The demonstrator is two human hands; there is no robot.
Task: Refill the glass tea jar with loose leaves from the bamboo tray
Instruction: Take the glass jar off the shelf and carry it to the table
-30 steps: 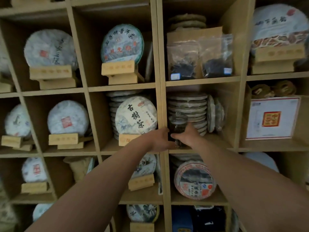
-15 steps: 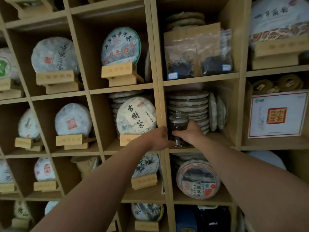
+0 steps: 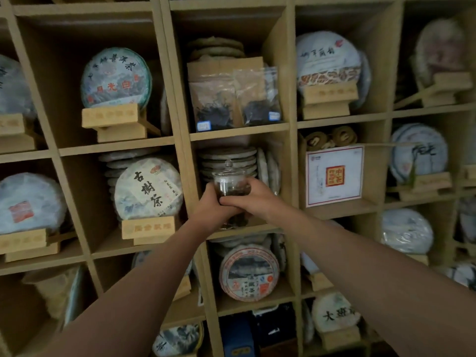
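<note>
A small glass tea jar point(image 3: 230, 183) with a knobbed glass lid and dark leaves inside sits at the front of a middle shelf compartment. My left hand point(image 3: 209, 207) grips its left side and my right hand point(image 3: 249, 199) grips its right side, fingers wrapped around the lower body. The jar's base shows just above the shelf board; I cannot tell if it touches. No bamboo tray is in view.
A wooden cubby shelf point(image 3: 239, 128) fills the view. A stack of flat tea cakes point(image 3: 228, 158) lies behind the jar. Wrapped round tea cakes on wooden stands point(image 3: 148, 188), plastic bags of leaves point(image 3: 233, 99) and a white box point(image 3: 334, 172) fill neighbouring compartments.
Both hands have closed further around the jar, and it now sits slightly further forward in the compartment. The view has swung right.
</note>
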